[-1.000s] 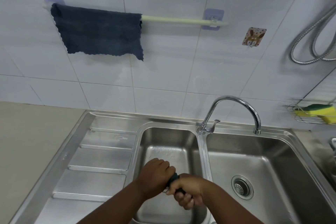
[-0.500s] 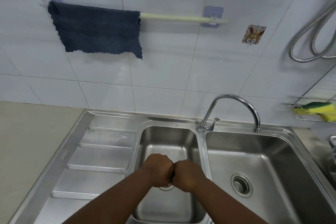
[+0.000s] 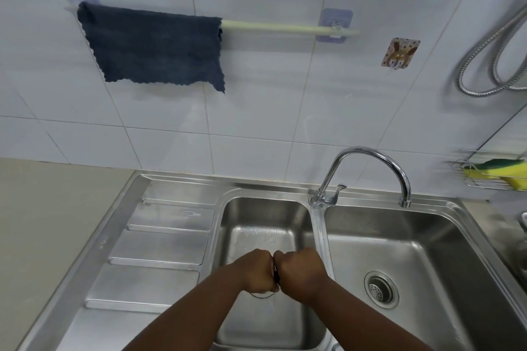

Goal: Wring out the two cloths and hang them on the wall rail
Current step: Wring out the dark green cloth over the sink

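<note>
1. One dark blue cloth (image 3: 154,45) already hangs on the wall rail (image 3: 285,28), at 11 o'clock.
2. Left hand (image 3: 255,271) and right hand (image 3: 299,273) are fisted knuckle to knuckle over the small basin (image 3: 265,216) at 6 o'clock, clenching the second cloth (image 3: 276,276), which shows only as a dark sliver; wringing looks unfinished.
3. The rail's right half, toward 12 o'clock, is bare, leaving room; the faucet (image 3: 370,168) arches at 3 o'clock.

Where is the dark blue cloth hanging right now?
In the head view, the dark blue cloth is draped over the left end of the wall rail, upper left, above the draining board.
</note>
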Available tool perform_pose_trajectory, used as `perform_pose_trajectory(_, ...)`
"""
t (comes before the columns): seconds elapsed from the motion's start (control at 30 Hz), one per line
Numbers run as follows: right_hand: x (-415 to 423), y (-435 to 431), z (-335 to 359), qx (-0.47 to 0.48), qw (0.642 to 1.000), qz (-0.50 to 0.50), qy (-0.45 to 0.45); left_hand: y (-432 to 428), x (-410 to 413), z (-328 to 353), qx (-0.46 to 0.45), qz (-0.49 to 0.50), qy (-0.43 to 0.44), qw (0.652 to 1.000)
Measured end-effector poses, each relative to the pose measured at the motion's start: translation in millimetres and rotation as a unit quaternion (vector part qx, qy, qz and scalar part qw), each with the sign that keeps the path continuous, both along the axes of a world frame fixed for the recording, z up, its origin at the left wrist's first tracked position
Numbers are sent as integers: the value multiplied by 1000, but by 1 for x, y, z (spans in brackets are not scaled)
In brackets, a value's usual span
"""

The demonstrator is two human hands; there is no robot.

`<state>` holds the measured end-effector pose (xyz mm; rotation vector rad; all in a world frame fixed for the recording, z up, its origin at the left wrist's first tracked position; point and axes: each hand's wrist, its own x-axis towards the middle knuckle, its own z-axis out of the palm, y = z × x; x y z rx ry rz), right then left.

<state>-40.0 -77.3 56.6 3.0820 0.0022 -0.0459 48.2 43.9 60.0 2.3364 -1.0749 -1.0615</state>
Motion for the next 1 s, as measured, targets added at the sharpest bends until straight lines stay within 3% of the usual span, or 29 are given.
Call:
perform_pose_trajectory(0.37, 3, 4, -7, -35, 997, 49, -41, 9, 5, 2, 31, 16, 69, 997)
perform_pose_trajectory(0.47, 7, 7, -5, -16, 999, 31, -15, 11, 3, 0, 10, -11, -24, 1000)
perform_pose_trajectory(0.57, 10, 0, -4, 148, 987, -38, 45, 19, 2, -5, -12, -24, -144, 989)
perform_pose_trajectory(0.67, 7, -15, 4, 350, 926, -100, 96, 28, 2, -6, -52, -20, -158, 986)
perform_pose_trajectory(0.8, -2, -19, 19, 602, 774, -187, 57, 32, 1, -2, -133, 61, -71, 987)
perform_pose_trajectory(0.9, -1, -16, 26, 670, 707, -225, 3, 29, 1, -1, -202, 137, -32, 969)
perform_pose_trajectory(1.0, 2, -16, 29, 665, 702, -255, -18, 27, 3, 2, -253, 194, 0, 948)
